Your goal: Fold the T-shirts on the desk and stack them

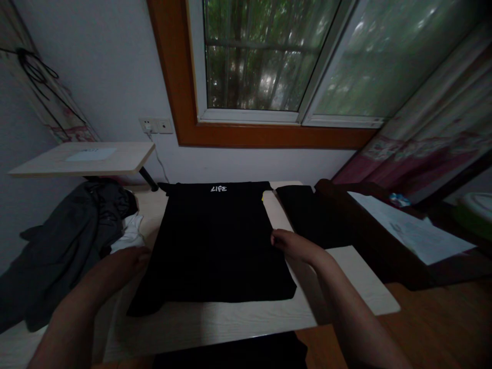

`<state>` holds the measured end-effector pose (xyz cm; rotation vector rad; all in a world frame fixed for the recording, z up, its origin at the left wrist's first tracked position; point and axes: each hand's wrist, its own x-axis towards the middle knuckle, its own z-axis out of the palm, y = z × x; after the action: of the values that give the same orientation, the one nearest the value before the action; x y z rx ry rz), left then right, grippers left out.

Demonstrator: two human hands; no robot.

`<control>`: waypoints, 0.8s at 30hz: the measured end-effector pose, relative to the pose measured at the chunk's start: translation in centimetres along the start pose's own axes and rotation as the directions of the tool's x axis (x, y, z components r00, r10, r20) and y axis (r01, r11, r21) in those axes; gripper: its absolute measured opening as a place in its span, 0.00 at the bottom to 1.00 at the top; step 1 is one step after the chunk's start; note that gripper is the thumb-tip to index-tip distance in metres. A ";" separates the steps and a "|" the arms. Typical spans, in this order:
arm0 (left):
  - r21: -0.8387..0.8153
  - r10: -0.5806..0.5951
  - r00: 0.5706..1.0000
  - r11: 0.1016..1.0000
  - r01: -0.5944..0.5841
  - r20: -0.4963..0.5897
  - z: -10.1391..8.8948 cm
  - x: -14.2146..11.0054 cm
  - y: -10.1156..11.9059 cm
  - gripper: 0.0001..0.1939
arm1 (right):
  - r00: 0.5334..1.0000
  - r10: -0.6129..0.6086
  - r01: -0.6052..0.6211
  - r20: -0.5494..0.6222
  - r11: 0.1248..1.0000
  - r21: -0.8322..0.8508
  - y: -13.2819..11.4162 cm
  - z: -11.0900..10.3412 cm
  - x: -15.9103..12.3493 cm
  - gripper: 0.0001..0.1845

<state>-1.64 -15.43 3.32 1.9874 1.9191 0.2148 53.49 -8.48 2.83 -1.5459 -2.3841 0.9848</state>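
Note:
A black T-shirt [215,246] with small white "LIFE" lettering lies spread flat on a light wooden table [230,323]. My left hand [128,261] rests at the shirt's left edge, fingers curled over the cloth. At the shirt's right edge my right hand [290,242] has its fingers closed on the fabric. Both forearms reach in from the bottom of the view.
A heap of grey and white clothes [77,241] lies at the table's left. A folded black garment [307,212] sits at the right, beside a dark wooden piece with white papers [407,228]. A small shelf [88,158] juts from the wall; a window [269,56] is beyond.

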 end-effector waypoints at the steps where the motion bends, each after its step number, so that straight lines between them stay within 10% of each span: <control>1: 0.030 0.070 0.997 0.997 -0.071 0.035 0.1 0.2 1.4 0.21 | 1.000 0.016 -0.015 0.005 1.000 -0.002 0.1 -0.1 -0.2 0.11; 8: 0.141 0.424 0.904 0.900 -0.413 -0.058 4.9 1.9 8.3 0.26 | 0.995 0.096 -0.099 -0.039 0.992 -0.073 0.8 0.1 -0.9 0.14; 14: 0.337 0.269 0.949 0.919 -0.202 -0.165 7.7 4.3 4.8 0.29 | 0.990 0.131 -0.136 -0.047 0.980 -0.146 0.7 -0.4 -1.1 0.12; 24: 0.454 0.210 0.959 0.885 -0.104 -0.188 5.2 3.8 3.6 0.28 | 0.961 0.261 -0.274 -0.086 0.941 -0.201 -0.5 -1.5 -1.6 0.03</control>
<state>3.77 -12.46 -0.69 2.5201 2.0925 0.0561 54.52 -9.31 4.66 -1.9885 -2.3448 0.7339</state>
